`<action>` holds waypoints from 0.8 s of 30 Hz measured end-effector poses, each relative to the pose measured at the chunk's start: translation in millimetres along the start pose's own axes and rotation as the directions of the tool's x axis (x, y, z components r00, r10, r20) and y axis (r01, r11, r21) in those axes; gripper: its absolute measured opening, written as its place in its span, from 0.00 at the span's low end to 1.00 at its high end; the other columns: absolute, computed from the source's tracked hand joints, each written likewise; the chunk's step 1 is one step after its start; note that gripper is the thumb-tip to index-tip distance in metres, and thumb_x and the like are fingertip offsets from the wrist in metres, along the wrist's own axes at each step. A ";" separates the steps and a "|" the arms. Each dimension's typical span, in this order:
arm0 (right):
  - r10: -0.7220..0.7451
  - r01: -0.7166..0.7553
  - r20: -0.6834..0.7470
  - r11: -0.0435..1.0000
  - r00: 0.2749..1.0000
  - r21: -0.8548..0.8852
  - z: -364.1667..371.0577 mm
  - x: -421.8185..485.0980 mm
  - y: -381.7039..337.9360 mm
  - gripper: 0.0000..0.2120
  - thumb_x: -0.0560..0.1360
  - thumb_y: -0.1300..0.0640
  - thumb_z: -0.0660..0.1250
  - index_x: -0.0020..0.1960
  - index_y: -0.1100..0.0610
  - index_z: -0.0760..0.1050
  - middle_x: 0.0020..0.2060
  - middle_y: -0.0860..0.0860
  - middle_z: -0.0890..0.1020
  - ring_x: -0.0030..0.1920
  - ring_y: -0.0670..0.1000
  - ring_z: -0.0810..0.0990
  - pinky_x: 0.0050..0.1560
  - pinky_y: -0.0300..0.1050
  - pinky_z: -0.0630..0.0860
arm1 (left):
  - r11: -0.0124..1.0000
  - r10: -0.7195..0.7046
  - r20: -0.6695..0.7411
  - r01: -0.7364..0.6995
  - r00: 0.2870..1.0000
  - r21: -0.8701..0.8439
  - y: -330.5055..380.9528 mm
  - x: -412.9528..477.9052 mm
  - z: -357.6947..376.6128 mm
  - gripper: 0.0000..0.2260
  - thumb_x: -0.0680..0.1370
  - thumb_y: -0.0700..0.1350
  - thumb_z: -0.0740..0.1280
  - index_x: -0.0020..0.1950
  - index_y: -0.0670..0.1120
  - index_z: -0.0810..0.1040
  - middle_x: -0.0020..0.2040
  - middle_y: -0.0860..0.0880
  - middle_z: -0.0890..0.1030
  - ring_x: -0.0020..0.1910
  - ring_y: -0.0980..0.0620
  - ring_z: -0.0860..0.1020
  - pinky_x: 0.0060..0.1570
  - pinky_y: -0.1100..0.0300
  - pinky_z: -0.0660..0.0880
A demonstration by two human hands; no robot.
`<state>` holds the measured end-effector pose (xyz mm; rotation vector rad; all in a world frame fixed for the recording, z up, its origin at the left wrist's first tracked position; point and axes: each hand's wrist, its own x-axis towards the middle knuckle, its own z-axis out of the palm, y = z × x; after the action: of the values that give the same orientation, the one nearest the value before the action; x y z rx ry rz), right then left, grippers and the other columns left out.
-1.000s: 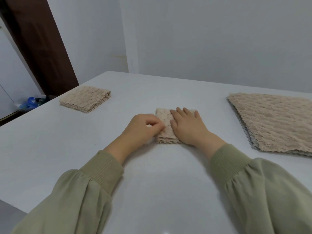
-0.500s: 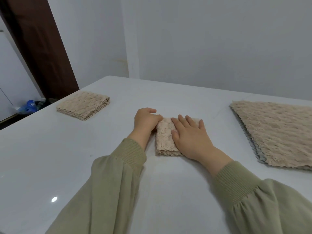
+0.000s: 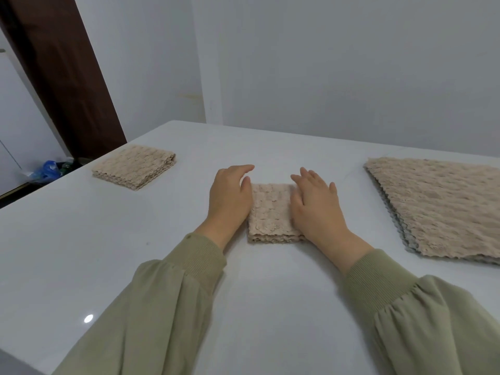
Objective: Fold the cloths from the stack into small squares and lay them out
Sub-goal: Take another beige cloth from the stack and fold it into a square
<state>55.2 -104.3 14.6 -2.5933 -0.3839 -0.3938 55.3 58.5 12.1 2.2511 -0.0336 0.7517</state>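
Table (image 3: 270, 293): one square (image 3: 134, 167) laid near left edge; our flat left hand (image 3: 230, 198), right hand (image 3: 316, 209) touch second cloth (image 3: 270, 212); stack (image 3: 443, 207) unfolded, right edge.

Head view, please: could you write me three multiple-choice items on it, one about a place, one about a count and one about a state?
1. Where does the stack of unfolded cloths lie?
A. On the right of the table
B. On the floor
C. On a chair

2. How many folded cloths lie apart from the stack?
A. One
B. Two
C. Four

3. How are the left hand and right hand?
A. Both clenched into fists
B. One lifting a cloth into the air
C. Both open, at the sides of the middle cloth

Answers:
1 A, the stack lies flat at the right edge of the view.
2 B, the middle cloth and the far-left cloth.
3 C, relaxed fingers rest at that cloth's two edges.
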 end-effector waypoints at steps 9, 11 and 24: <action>0.051 0.025 0.318 0.973 0.947 -0.231 10.5 3.4 14.8 0.25 0.81 0.49 0.44 0.77 0.51 0.49 0.77 0.47 0.50 0.76 0.49 0.46 0.72 0.61 0.41 | 0.877 -0.093 0.658 -0.252 0.747 0.409 1.5 -14.1 8.5 0.24 0.83 0.52 0.44 0.78 0.48 0.47 0.78 0.53 0.46 0.76 0.55 0.43 0.73 0.50 0.44; 0.055 0.024 0.327 0.973 0.943 -0.230 10.9 4.6 15.8 0.25 0.81 0.48 0.43 0.77 0.51 0.49 0.77 0.47 0.50 0.76 0.48 0.45 0.73 0.60 0.42 | 0.874 -0.102 0.670 -0.255 0.735 0.413 -0.1 -12.8 8.0 0.24 0.83 0.53 0.44 0.78 0.49 0.45 0.78 0.54 0.45 0.76 0.55 0.42 0.73 0.50 0.44; 0.047 -0.049 0.025 0.994 0.999 0.096 -18.9 -37.5 36.4 0.23 0.77 0.48 0.59 0.69 0.56 0.67 0.72 0.54 0.65 0.71 0.53 0.63 0.69 0.48 0.59 | 0.930 0.166 0.472 -0.296 0.866 0.217 5.7 -49.5 -24.8 0.27 0.75 0.59 0.64 0.71 0.49 0.67 0.69 0.52 0.66 0.68 0.53 0.63 0.67 0.60 0.59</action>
<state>29.1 -151.9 2.4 -2.5100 -0.3394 -0.3215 0.4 61.2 3.3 2.6897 -0.4567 0.3544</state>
